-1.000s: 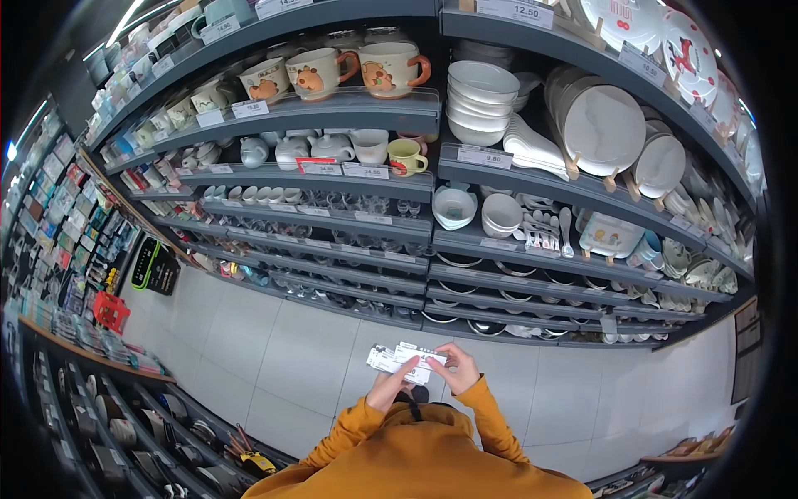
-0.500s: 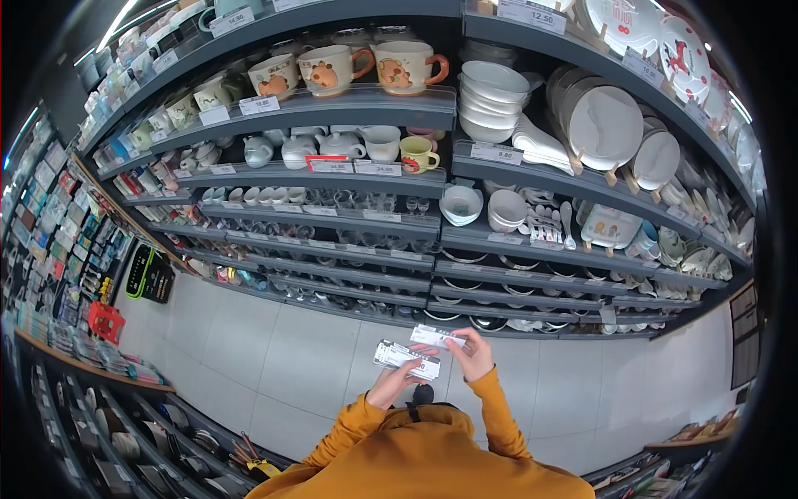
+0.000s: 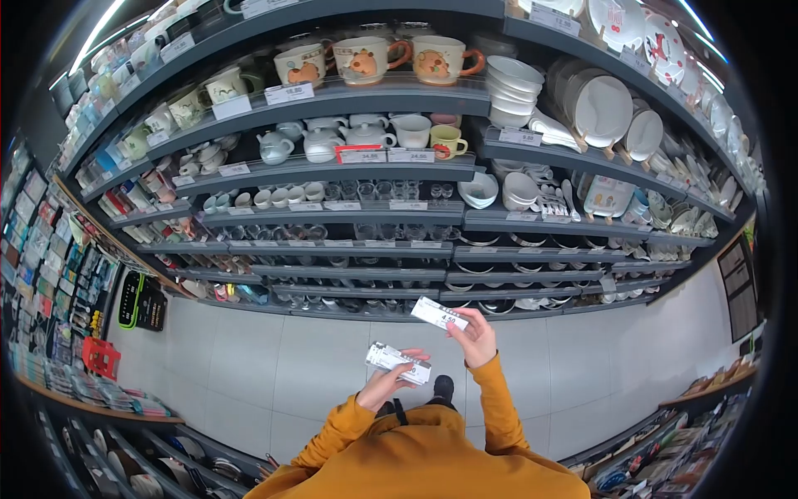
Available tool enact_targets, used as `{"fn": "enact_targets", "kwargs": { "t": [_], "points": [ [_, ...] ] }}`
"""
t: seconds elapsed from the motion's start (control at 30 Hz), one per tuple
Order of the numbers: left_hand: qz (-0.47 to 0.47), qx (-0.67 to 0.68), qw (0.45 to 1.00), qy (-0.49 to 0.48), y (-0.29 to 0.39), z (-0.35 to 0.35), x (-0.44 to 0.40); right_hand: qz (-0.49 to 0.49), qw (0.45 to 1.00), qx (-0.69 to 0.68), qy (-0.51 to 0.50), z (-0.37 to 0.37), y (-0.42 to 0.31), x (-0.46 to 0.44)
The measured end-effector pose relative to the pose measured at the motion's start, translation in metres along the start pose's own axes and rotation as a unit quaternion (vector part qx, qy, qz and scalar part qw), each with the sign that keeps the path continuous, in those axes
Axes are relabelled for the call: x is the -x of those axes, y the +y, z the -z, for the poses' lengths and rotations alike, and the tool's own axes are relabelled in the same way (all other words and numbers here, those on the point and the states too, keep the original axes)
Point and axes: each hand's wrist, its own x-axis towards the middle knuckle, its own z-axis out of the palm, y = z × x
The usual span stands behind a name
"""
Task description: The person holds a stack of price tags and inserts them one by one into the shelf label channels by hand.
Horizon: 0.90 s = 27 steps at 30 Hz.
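My left hand (image 3: 386,387) is closed on a stack of white price tags (image 3: 397,363), low in front of my body, thumb across the top one. Higher and to the right, my right hand (image 3: 472,337) pinches a single price tag (image 3: 438,314) at its right end, with "4.50" printed on it. The single tag and the stack are apart. Both sleeves are mustard yellow. Beyond the hands stands a shelf of tableware, its lower tiers holding glasses (image 3: 366,231) and bowls (image 3: 519,190).
Large cartoon mugs (image 3: 363,61) stand on an upper shelf, above teapots (image 3: 322,143). White plates (image 3: 602,110) lean at the right. A red basket (image 3: 101,359) and a black-green crate (image 3: 141,301) stand on the left floor. More shelving (image 3: 100,396) is behind me on both sides.
My right hand has drawn the single price tag up and away from the stack. The view has shifted slightly, and a shoe shows farther forward.
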Motion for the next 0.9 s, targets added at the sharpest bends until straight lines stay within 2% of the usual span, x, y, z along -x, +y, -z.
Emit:
{"fn": "enact_targets", "kwargs": {
  "t": [0.17, 0.33, 0.5, 0.6, 0.9],
  "points": [
    [0.006, 0.020, 0.999, 0.035, -0.009, 0.052, 0.056, -0.009, 1.000, 0.003, -0.023, -0.054, -0.010, 0.005],
    [0.004, 0.056, 0.996, 0.072, -0.028, 0.087, 0.096, 0.042, 0.998, 0.031, -0.029, -0.103, -0.048, 0.007],
    [-0.005, 0.075, 0.993, 0.089, -0.033, 0.092, 0.114, 0.123, 0.990, 0.065, -0.017, -0.135, -0.080, 0.010],
    [-0.020, 0.068, 0.995, 0.063, -0.028, 0.091, 0.116, 0.153, 0.985, 0.081, -0.017, -0.147, -0.089, 0.015],
    [-0.033, 0.101, 0.992, 0.071, -0.030, 0.095, 0.126, 0.156, 0.976, 0.149, -0.036, -0.166, -0.096, 0.029]
  ]
}}
